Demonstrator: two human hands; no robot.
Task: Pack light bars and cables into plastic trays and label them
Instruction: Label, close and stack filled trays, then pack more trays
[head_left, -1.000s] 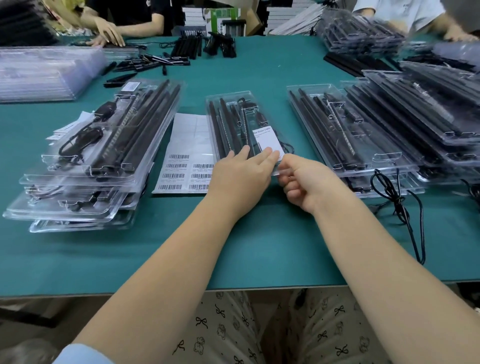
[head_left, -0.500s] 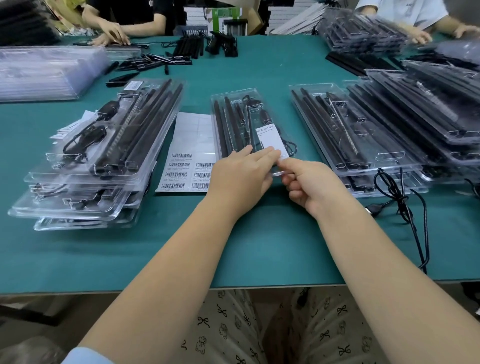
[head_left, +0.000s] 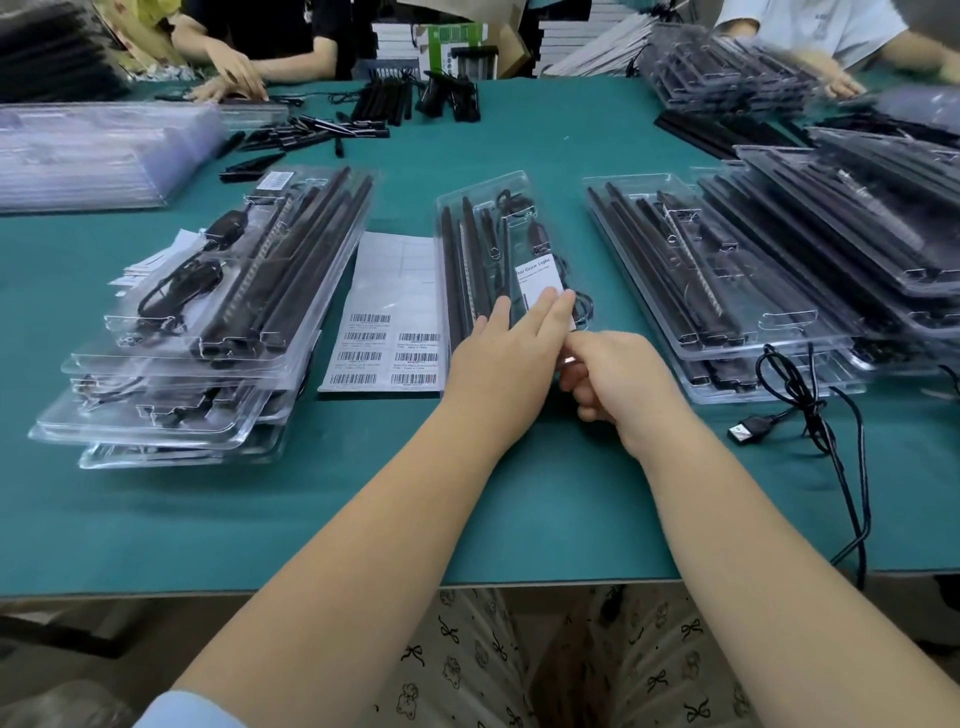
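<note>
My left hand (head_left: 506, 353) presses flat, fingers straight, on the white rectangular label (head_left: 543, 283) atop the clear plastic tray (head_left: 480, 208); my right hand (head_left: 613, 387) pinches the tray's near edge.

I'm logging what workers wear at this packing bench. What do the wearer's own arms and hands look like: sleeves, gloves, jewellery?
Both forearms are bare. The left hand and the right hand wear no gloves, and no watch or bracelet shows. A light blue sleeve edge shows at the left arm's upper end.
</note>
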